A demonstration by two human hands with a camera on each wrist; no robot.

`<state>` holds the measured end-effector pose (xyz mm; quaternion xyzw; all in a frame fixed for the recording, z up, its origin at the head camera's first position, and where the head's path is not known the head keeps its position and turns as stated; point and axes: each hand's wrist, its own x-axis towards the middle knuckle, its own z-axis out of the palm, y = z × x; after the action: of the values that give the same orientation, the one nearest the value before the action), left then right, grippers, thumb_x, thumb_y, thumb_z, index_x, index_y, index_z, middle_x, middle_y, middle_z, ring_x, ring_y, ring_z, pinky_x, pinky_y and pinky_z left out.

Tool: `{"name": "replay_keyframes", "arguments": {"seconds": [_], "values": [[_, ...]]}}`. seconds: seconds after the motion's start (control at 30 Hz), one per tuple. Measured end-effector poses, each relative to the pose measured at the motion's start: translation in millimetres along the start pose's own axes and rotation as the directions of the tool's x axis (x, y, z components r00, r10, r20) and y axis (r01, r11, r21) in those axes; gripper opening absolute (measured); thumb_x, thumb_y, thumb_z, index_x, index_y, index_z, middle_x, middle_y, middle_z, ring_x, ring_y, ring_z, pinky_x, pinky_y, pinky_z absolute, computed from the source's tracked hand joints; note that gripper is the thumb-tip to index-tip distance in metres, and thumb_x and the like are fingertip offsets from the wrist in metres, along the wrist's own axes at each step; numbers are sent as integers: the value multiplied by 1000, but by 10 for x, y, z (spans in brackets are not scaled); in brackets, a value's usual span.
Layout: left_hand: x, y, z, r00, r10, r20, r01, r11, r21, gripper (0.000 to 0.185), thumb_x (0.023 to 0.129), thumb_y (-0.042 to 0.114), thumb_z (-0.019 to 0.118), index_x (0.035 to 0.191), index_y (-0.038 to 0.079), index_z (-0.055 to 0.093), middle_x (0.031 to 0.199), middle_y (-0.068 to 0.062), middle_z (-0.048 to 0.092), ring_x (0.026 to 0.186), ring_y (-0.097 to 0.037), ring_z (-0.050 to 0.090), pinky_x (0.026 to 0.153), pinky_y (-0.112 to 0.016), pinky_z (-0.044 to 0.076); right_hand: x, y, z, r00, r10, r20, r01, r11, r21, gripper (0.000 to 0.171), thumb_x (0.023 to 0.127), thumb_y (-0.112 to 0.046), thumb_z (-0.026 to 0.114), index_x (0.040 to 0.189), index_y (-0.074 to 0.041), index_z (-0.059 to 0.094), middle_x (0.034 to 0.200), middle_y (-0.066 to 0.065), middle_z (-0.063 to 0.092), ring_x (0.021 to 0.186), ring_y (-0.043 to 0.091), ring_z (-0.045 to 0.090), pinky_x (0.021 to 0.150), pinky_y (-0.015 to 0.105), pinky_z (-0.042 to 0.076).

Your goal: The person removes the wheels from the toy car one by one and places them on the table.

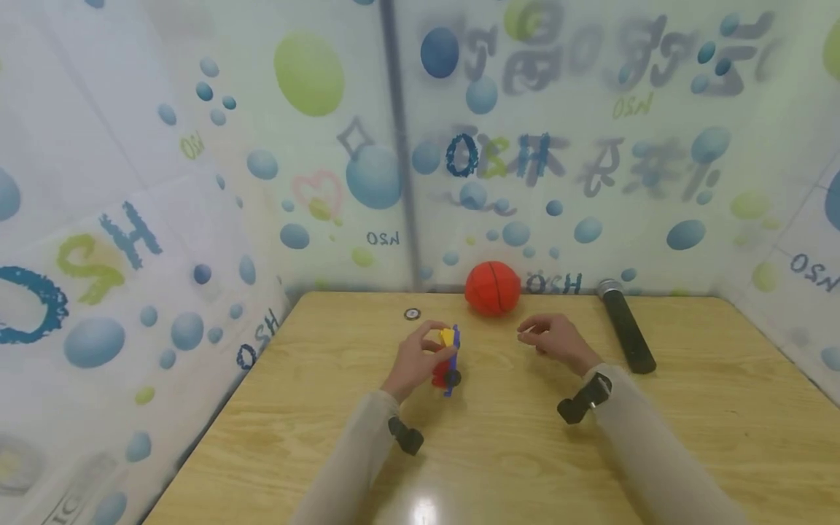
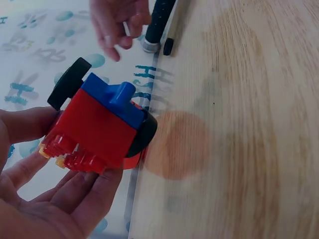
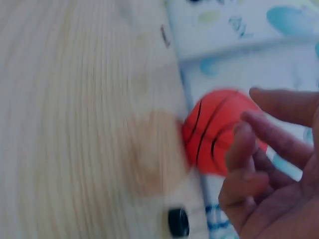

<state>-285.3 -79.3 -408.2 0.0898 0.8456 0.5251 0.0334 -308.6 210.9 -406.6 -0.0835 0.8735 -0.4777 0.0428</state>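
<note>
Below the head view's middle, my left grip (image 1: 415, 362) is pinching a wheeled block toy (image 2: 102, 127), my right grip (image 1: 556, 340) hovering right of centre, empty, loosely curled

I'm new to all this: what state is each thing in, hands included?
Toy vehicle: held up, tilted
Left hand: gripping the toy vehicle
Right hand: fingers bent, holding nothing visible
Red ball: resting on the table, near its far edge
Microphone: lying down, silver head pointing away from the person
Small disc: lying flat, markings too small to read
</note>
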Motion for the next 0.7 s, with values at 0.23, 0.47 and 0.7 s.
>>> {"name": "replay_keyframes", "arguments": {"seconds": [0.23, 0.47, 0.7], "values": [[10, -28, 32, 997, 83, -1, -83, 996, -35, 38, 96, 23, 68, 132, 30, 60, 112, -12, 71, 99, -22, 67, 72, -29, 55, -66, -204, 230, 985, -136, 105, 128, 989, 80, 32, 94, -19, 69, 118, 2, 66, 91, 18, 67, 66, 16, 57, 51, 25, 42], [14, -11, 51, 993, 107, -43, -109, 993, -41, 34, 96, 24, 68, 128, 36, 67, 119, -5, 71, 107, -23, 64, 74, -30, 57, -154, -346, 443, 967, -204, 153, 183, 973, 144, 26, 94, -13, 68, 116, 0, 68, 89, 17, 67, 64, 22, 57, 52, 25, 42], [38, -32, 93, 995, 70, -71, -78, 989, -125, 37, 93, 29, 71, 130, 28, 67, 110, -12, 71, 98, -19, 65, 70, -28, 56, -203, -334, 650, 958, -246, 149, 203, 944, 260, 29, 95, -17, 68, 122, -7, 67, 97, 8, 66, 71, 19, 63, 58, 26, 47]]}}
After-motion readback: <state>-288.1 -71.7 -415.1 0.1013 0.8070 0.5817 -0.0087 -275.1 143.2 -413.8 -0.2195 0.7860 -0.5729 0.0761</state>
